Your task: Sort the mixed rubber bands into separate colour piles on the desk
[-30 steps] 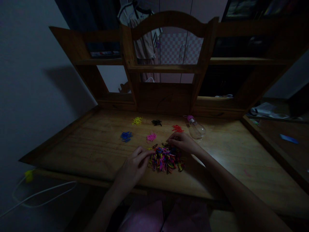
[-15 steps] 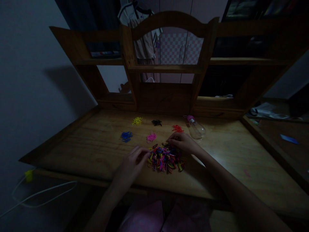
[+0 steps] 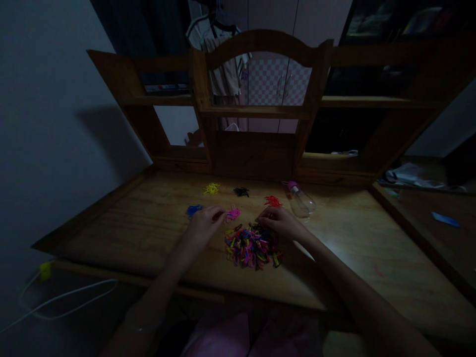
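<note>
Left hand (image 3: pixel 220 214) pinched beside the small pink looped pile (image 3: pixel 233 213), right hand (image 3: pixel 259 218) pinched above the multicoloured looped heap (image 3: pixel 253 248) near the wooden tabletop's (image 3: pixel 130 223) front edge (contents unclear)!

The smooth wooden surface (image 3: pixel 353 253) has a faint sheen; the clear bulb-shaped bottle (image 3: pixel 303 202) looks glossy and see-through.

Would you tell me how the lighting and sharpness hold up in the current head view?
Head view: dim and bluish overall; pale sheen on the desk; soft shadow on the left wall; wide-angle stretch toward the edges; pieces in the mixed pile run together; too dark to tell whether the left hand holds anything.
</note>
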`<action>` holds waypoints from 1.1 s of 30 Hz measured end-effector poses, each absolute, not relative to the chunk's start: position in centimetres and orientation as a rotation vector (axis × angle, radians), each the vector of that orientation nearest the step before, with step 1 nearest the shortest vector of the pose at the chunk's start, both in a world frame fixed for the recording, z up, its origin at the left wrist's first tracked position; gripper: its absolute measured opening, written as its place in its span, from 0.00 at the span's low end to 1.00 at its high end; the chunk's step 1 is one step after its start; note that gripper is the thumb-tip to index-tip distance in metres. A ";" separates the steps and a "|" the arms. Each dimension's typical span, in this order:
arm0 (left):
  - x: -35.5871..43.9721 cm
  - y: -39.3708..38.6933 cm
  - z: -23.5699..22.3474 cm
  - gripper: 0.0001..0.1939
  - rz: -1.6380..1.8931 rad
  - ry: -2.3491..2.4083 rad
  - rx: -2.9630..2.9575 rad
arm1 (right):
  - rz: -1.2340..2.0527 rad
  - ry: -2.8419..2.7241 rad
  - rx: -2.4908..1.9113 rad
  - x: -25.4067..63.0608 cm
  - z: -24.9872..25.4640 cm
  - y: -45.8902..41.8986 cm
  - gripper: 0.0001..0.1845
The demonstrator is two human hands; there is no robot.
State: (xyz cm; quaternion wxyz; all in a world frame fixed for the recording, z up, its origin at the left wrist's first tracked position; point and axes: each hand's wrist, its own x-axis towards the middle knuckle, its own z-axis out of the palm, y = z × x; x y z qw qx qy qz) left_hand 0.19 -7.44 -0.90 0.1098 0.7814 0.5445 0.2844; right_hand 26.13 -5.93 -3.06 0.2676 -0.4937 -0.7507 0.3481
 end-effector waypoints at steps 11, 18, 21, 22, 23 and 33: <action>0.9 -5.5 -0.2 0.13 0.765 1.668 2.250 | 0.898 -2.034 -1.333 26.1 -3.5 -5.7 0.12; -0.8 -6.8 -0.9 0.16 0.784 1.609 2.149 | 0.913 -2.013 -1.338 26.1 -3.4 -5.8 0.11; -1.4 -9.1 -1.0 0.17 0.794 1.570 2.054 | 0.934 -2.005 -1.322 26.0 -3.2 -6.0 0.11; -1.4 -9.9 -1.0 0.16 0.771 1.546 2.036 | 0.930 -2.009 -1.320 26.0 -3.1 -6.0 0.11; -1.4 -10.7 -1.1 0.16 0.741 1.520 2.030 | 0.923 -2.012 -1.319 26.0 -3.1 -6.0 0.11; -0.7 -13.0 -3.6 0.13 0.855 1.382 2.086 | 0.902 -2.029 -1.341 26.0 -3.3 -5.8 0.11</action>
